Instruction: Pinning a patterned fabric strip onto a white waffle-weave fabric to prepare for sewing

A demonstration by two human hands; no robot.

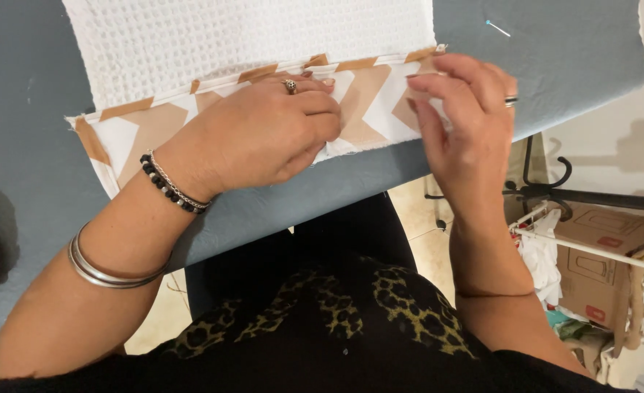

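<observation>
Head view looks straight down on a grey padded ironing board (31,145) that fills the upper part of the frame. Across it lies a white waffle-weave cloth (249,40), nubbly and gridded, with a strip of smooth tan-and-white chevron fabric (136,131) laid along its near edge. At the far left the strip's end is turned over the waffle cloth and lies flat, so that stretch of the hem looks folded already; the fold runs on rightward as a narrow tan band along the seam.

Left hand (256,135), with a ring, a beaded bracelet and silver bangles, rests palm-down on the chevron strip, fingers curled and pressing the fold flat rather than gripping. Right hand (464,120) pinches the strip's right end between thumb and fingertips, a narrow hold at the corner, which seems to be the part not yet settled. A blue-headed pin (497,29) lies loose on the board beyond it, unused. Further right, off the board, stand a rack (591,196) and cardboard boxes (598,269).
</observation>
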